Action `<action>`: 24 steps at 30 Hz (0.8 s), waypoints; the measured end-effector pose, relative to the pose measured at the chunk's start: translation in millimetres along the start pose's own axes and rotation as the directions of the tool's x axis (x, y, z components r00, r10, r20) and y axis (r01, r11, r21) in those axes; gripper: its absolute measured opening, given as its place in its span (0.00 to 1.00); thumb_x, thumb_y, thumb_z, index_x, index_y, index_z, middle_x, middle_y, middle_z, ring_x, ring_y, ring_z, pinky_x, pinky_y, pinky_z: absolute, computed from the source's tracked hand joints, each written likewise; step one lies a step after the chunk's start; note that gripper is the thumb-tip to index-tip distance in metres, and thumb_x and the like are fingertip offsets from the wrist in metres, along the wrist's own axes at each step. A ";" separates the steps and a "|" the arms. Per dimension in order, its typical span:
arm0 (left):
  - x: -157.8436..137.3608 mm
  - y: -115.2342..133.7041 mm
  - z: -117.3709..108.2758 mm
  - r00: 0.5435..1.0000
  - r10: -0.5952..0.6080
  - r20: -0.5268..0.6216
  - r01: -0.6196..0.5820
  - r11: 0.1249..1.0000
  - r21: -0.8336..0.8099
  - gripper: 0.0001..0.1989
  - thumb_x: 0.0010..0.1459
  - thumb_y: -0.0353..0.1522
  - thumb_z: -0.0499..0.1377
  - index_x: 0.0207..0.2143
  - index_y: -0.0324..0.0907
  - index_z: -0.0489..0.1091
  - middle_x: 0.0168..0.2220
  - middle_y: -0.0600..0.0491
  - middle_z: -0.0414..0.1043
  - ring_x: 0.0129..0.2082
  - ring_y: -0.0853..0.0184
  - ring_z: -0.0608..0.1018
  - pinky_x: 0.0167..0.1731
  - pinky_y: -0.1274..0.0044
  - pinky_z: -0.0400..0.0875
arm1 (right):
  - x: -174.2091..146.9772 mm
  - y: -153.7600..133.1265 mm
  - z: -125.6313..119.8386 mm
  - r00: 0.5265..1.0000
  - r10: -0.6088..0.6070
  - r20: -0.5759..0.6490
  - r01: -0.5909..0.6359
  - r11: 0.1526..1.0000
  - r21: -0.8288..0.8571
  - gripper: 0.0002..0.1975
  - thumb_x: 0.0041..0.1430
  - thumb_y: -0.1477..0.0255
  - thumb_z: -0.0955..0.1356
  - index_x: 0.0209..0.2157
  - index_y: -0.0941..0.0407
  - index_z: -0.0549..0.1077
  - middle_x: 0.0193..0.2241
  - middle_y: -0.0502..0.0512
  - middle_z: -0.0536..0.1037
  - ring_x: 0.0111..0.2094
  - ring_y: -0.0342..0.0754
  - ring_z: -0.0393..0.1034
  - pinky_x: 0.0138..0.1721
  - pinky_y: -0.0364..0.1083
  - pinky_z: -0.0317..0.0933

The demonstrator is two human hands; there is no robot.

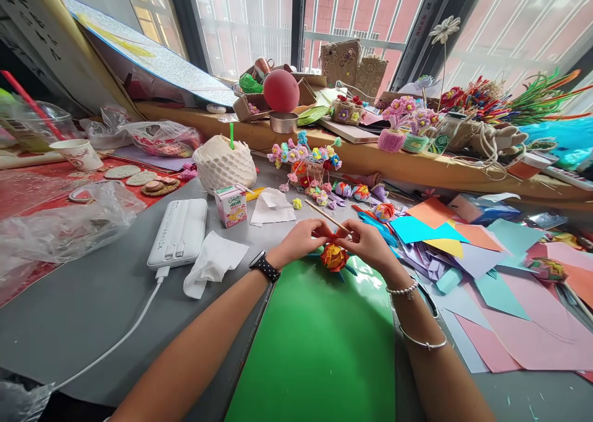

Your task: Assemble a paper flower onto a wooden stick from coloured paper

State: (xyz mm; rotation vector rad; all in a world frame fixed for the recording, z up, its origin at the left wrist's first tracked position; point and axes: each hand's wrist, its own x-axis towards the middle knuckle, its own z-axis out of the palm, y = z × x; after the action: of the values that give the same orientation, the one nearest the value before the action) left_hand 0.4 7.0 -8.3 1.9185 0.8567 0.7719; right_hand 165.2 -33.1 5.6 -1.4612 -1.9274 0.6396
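Note:
An orange and yellow folded paper flower (334, 257) hangs head down over the far end of a green board (319, 335). My left hand (303, 241) and my right hand (365, 243) meet just above it, fingers pinched at its red base. A thin wooden stick (319, 210) slants up and left from between the fingers; the fingers hide its lower end. Blue paper pieces (352, 269) show beside and behind the flower. Both hands are closed, and the fingertips partly cover what they grip.
Coloured paper sheets (532, 304) pile up at the right. More folded paper flowers (384, 211) lie beyond my hands. At the left are a white power bank (180, 232) with a cable, tissues (215, 258), a small drink carton (230, 206) and a coconut (225, 164) with a green straw.

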 end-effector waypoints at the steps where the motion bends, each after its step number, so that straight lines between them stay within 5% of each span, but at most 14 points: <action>1: 0.0 0.1 -0.2 1.000 -0.009 0.001 0.009 1.000 -0.020 0.04 0.46 0.30 0.56 0.26 0.38 0.67 0.29 0.52 0.71 0.31 0.68 0.73 0.36 0.76 0.67 | 0.1 0.0 -0.1 1.000 0.000 0.004 0.000 1.000 0.013 0.09 0.46 0.65 0.66 0.26 0.57 0.68 0.20 0.49 0.67 0.18 0.39 0.52 0.18 0.40 0.46; 6: 1.1 -0.1 -1.7 0.999 -0.050 -0.011 0.048 0.985 -0.165 0.09 0.46 0.34 0.58 0.30 0.38 0.66 0.32 0.51 0.70 0.35 0.67 0.72 0.37 0.75 0.67 | 1.4 0.9 -0.8 0.999 0.025 -0.021 -0.023 0.998 0.050 0.10 0.47 0.66 0.66 0.31 0.56 0.72 0.20 0.49 0.70 0.19 0.40 0.55 0.20 0.41 0.50; 10: 4.0 0.2 -2.4 0.978 -0.173 -0.113 0.124 0.927 -0.353 0.21 0.46 0.36 0.59 0.42 0.38 0.61 0.41 0.47 0.66 0.40 0.66 0.71 0.41 0.73 0.65 | 2.2 1.8 -2.8 0.983 0.097 -0.157 -0.078 0.990 0.121 0.10 0.48 0.66 0.65 0.30 0.57 0.73 0.26 0.53 0.74 0.23 0.44 0.62 0.24 0.43 0.56; 13: 5.2 0.3 -2.7 0.954 -0.301 0.000 0.257 0.815 -0.519 0.23 0.48 0.40 0.57 0.44 0.39 0.59 0.46 0.44 0.63 0.42 0.66 0.71 0.41 0.74 0.65 | 1.8 0.4 -4.3 0.959 0.120 -0.258 -0.061 0.972 0.226 0.10 0.49 0.67 0.65 0.31 0.58 0.72 0.30 0.56 0.75 0.28 0.46 0.67 0.27 0.44 0.59; 17: 2.6 4.3 -2.7 0.931 -0.293 0.216 0.363 0.702 -0.613 0.25 0.46 0.42 0.58 0.45 0.39 0.60 0.42 0.45 0.68 0.38 0.66 0.74 0.38 0.75 0.66 | 1.6 -1.2 -4.3 0.943 0.122 -0.310 -0.023 0.952 0.306 0.11 0.49 0.66 0.65 0.32 0.58 0.71 0.33 0.57 0.75 0.33 0.48 0.68 0.31 0.45 0.62; 24: -1.3 12.5 -2.5 0.938 -0.296 0.182 0.344 0.720 -0.603 0.28 0.43 0.35 0.62 0.48 0.37 0.60 0.42 0.44 0.69 0.37 0.63 0.75 0.38 0.72 0.68 | 3.1 4.1 -1.6 0.961 0.077 -0.264 0.015 0.944 0.331 0.09 0.49 0.67 0.65 0.31 0.57 0.69 0.32 0.55 0.75 0.32 0.47 0.69 0.31 0.45 0.63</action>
State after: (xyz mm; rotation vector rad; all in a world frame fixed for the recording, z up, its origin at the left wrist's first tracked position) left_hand 0.9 2.3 3.6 1.1496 0.7352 0.6578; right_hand 168.5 -29.0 4.5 -1.2927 -1.5041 0.6964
